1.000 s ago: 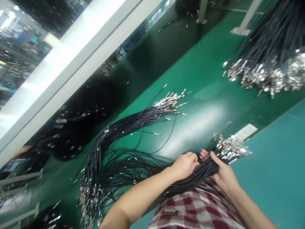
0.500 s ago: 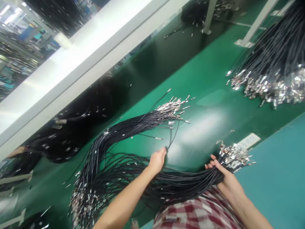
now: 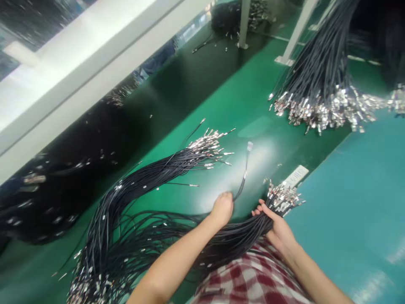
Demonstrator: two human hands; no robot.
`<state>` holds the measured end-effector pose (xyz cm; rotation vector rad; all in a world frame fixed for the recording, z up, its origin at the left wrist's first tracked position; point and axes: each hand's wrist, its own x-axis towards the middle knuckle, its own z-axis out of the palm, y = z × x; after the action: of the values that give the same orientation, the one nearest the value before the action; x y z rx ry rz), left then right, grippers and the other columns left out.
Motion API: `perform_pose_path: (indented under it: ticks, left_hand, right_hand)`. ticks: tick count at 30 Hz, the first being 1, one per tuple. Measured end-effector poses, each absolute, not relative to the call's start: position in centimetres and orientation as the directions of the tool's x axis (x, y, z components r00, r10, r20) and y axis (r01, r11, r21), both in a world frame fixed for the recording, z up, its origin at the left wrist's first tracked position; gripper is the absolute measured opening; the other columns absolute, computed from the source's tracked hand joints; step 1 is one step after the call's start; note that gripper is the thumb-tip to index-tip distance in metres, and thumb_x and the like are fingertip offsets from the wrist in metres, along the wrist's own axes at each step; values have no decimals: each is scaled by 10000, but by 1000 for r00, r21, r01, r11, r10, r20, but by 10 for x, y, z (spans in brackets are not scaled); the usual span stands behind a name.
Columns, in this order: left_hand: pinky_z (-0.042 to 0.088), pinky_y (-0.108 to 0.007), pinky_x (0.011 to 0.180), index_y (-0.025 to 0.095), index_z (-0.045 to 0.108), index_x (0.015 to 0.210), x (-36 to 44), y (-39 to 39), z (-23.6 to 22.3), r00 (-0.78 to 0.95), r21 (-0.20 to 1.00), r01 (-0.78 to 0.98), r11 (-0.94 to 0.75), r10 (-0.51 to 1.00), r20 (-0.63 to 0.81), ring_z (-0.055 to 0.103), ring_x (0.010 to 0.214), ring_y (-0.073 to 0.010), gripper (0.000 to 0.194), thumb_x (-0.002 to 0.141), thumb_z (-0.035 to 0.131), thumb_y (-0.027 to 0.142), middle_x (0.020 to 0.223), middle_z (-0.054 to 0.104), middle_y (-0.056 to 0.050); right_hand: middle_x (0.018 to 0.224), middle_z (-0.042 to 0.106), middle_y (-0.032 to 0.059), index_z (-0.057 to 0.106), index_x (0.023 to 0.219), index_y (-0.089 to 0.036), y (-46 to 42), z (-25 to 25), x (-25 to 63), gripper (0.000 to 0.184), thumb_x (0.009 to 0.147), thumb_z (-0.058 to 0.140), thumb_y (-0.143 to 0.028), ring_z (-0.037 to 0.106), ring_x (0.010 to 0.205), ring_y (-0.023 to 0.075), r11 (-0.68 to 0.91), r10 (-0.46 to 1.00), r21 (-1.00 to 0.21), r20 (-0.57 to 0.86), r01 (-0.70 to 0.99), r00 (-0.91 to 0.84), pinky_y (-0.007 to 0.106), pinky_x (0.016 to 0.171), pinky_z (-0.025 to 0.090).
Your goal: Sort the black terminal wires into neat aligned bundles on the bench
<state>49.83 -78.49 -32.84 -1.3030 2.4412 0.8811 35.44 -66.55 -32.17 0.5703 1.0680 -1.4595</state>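
My left hand [image 3: 222, 208] is closed on a short length of black cable [image 3: 244, 177], whose silvery tip points up and away. Lower right, my right hand [image 3: 278, 228] grips a thick bundle of black cables [image 3: 240, 234] just behind its cluster of metal terminals [image 3: 282, 197]. The bundle runs left beneath my left forearm. Beyond my left hand lies another bundle of black cables [image 3: 152, 171], its terminals fanned out on the green surface. Several more terminals [image 3: 91, 287] gather at the lower left.
A white rail [image 3: 104, 63] crosses the upper left. Cables hang at the upper right, ending in many metal terminals [image 3: 325, 105]. A white label [image 3: 295, 176] lies beside the right-hand bundle. Dark cable heaps [image 3: 41, 207] fill the shadow at left.
My left hand has moved right, closer to my right hand, with the cable in it; the cable's tip has swung clear of the far bundle. The camera view has shifted right.
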Motion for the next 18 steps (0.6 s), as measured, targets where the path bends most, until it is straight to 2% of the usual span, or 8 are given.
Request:
perform_pose_path:
  ticks: [2, 4, 6, 8, 10, 12, 15, 18]
  left_hand:
    - [467, -339, 833, 180, 525, 842, 525, -761, -322, -567, 380, -823, 422, -632, -528, 597, 863, -212, 203, 823, 444, -6, 860, 607, -73]
    - [473, -359, 832, 167, 524, 888, 545, -751, -317, -510, 298, -859, 415, -649, -564, 605, 878, -227, 202, 832, 428, -1, 885, 605, -92]
    - [470, -391, 867, 146, 518, 976, 545, -752, -316, -491, 235, -869, 435, -696, -524, 594, 960, -255, 160, 857, 470, 52, 987, 595, -128]
    - [456, -415, 908, 147, 503, 1028, 525, -757, -321, -542, 250, -839, 482, -711, -448, 559, 1048, -277, 164, 869, 537, 122, 1084, 569, -146]
    - [447, -414, 922, 169, 502, 982, 497, -763, -327, -606, 309, -796, 521, -686, -402, 542, 1064, -271, 123, 874, 553, 140, 1076, 568, -126]
    - [449, -391, 899, 186, 494, 883, 476, -770, -332, -630, 378, -775, 506, -670, -393, 555, 1000, -246, 92, 870, 522, 99, 982, 578, -92]
    - [455, -323, 790, 200, 458, 800, 475, -778, -326, -569, 533, -777, 335, -735, -368, 559, 811, -189, 125, 870, 486, 100, 808, 544, -27]
    - [419, -257, 666, 208, 436, 788, 501, -775, -306, -545, 733, -664, 151, -768, -336, 497, 666, -138, 118, 899, 477, 210, 713, 478, 26]
  right_hand:
    - [674, 625, -32, 663, 900, -177, -664, -326, 354, 365, 597, 866, -194, 619, 612, 127, 90, -497, -266, -847, 960, -189, 270, 676, 606]
    - [668, 626, -34, 655, 880, -181, -662, -329, 353, 367, 587, 875, -199, 620, 612, 126, 86, -500, -249, -848, 965, -174, 260, 668, 598]
    - [662, 625, -39, 649, 871, -187, -662, -331, 352, 364, 588, 877, -204, 620, 610, 125, 81, -505, -245, -846, 966, -172, 258, 666, 594]
    - [657, 623, -42, 650, 862, -188, -662, -330, 352, 362, 585, 881, -207, 619, 605, 122, 72, -505, -241, -845, 968, -172, 252, 663, 590]
    - [658, 623, -43, 653, 857, -187, -661, -329, 352, 359, 583, 884, -209, 618, 604, 118, 69, -514, -239, -841, 969, -171, 246, 669, 588]
    - [665, 624, -47, 652, 848, -190, -659, -328, 352, 346, 593, 884, -225, 619, 612, 112, 65, -544, -244, -822, 968, -171, 238, 686, 586]
    - [668, 633, -50, 644, 827, -200, -656, -327, 354, 324, 610, 880, -250, 625, 623, 112, 51, -566, -255, -804, 966, -182, 238, 709, 586]
    - [767, 700, -14, 661, 828, -199, -655, -327, 354, 319, 600, 881, -237, 665, 696, 133, 26, -518, -251, -831, 968, -202, 253, 740, 586]
